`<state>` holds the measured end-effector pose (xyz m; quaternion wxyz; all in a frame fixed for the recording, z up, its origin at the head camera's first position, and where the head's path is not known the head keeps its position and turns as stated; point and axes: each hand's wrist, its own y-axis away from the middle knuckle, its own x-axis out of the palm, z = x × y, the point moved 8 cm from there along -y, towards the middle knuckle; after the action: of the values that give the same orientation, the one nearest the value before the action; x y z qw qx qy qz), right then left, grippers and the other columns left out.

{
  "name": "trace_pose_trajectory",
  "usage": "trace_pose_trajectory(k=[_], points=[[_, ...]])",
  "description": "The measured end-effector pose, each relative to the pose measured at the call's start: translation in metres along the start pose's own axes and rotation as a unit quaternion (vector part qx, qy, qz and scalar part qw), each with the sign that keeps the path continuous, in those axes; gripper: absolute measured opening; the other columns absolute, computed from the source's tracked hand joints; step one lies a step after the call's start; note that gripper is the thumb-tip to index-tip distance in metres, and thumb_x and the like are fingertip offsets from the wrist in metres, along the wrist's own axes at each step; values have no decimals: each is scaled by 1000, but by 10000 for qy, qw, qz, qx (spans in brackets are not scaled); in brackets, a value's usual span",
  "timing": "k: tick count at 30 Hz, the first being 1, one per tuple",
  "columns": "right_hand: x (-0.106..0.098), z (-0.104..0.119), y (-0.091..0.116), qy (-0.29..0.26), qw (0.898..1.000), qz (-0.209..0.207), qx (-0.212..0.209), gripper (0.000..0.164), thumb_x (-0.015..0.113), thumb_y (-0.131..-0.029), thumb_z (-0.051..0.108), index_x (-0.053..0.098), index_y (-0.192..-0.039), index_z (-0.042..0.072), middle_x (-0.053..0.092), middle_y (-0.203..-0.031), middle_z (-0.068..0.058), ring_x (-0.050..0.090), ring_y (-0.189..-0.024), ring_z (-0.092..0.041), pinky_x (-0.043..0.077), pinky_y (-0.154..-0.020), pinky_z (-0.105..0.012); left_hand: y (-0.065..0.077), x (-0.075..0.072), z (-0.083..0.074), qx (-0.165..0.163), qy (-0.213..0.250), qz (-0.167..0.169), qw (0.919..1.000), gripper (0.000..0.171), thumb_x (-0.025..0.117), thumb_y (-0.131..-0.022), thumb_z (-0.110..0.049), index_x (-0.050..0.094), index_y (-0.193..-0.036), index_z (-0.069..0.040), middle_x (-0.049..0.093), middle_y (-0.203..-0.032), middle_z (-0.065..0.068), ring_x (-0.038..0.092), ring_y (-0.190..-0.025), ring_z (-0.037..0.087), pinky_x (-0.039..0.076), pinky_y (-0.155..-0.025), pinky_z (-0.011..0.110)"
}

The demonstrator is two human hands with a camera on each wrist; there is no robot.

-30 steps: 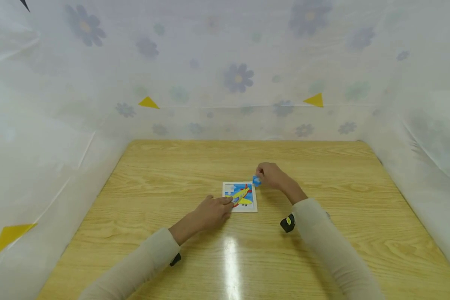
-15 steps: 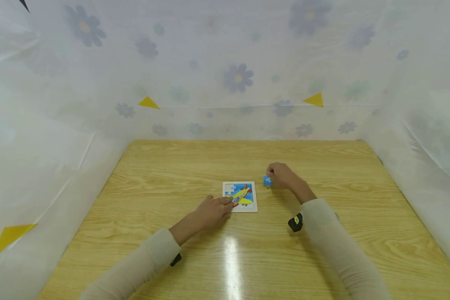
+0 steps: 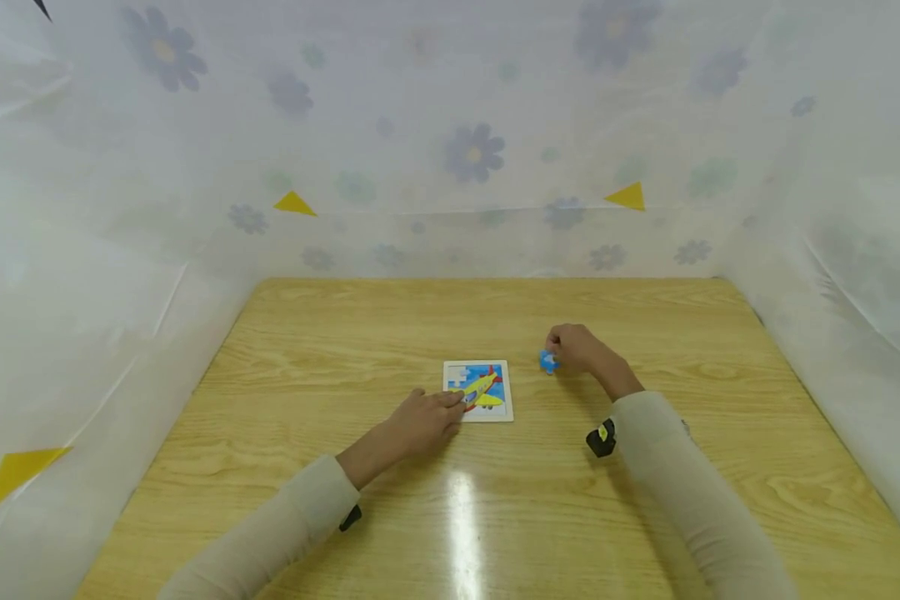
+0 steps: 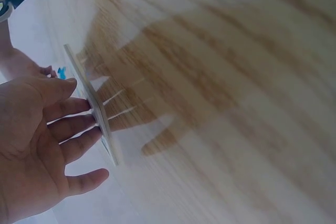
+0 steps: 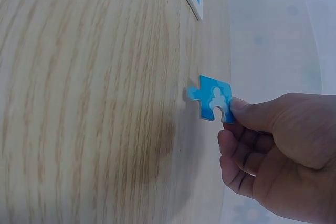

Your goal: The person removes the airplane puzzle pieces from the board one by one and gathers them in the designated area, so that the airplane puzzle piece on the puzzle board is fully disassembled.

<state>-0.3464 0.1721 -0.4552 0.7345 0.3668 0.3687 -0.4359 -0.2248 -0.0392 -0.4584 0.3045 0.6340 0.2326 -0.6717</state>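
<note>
A blue puzzle piece [image 5: 214, 98] with a white cloud shape is pinched between thumb and fingers of my right hand [image 3: 579, 348], just to the right of the puzzle board. The white-framed puzzle board [image 3: 508, 412] lies flat mid-table and shows a yellow and red airplane on blue. At its upper left is a pale gap in the picture. My left hand [image 3: 426, 422] rests its fingertips on the board's left side, covering part of the picture. In the left wrist view those fingers [image 4: 79, 124] are extended onto the board's edge.
The wood-grain table [image 3: 330, 333] is enclosed by pale flowered sheeting [image 3: 390, 100] at the back and sides. Yellow triangles [image 3: 627, 197] mark the sheeting. A black wrist device [image 3: 602, 438] hangs below the right cuff.
My right hand has moved right, away from the board's upper right corner, with the puzzle piece in its fingers. The left hand has stayed on the board.
</note>
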Motion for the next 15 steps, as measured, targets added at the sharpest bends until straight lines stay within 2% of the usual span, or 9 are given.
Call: trace_pose_trajectory(k=[6,15], points=[[3,-1,-1,42,10000,49,-5,20,42,-101,11,58,-98,0,60,-90,-11,50,-74,-19,44,-71,-33,1,0,0,24,7,-49,10000,35,52,-97,-33,59,-126,-14,55,-139,1,54,-126,16,49,-89,44],[8,-3,-4,-23,10000,72,-6,20,41,-100,8,59,-94,1,59,-85,-9,49,-71,-17,40,-65,-29,2,-1,-1,35,6,-26,10000,36,52,-97,-33,58,-128,-14,54,-139,1,54,-126,16,49,-89,43]])
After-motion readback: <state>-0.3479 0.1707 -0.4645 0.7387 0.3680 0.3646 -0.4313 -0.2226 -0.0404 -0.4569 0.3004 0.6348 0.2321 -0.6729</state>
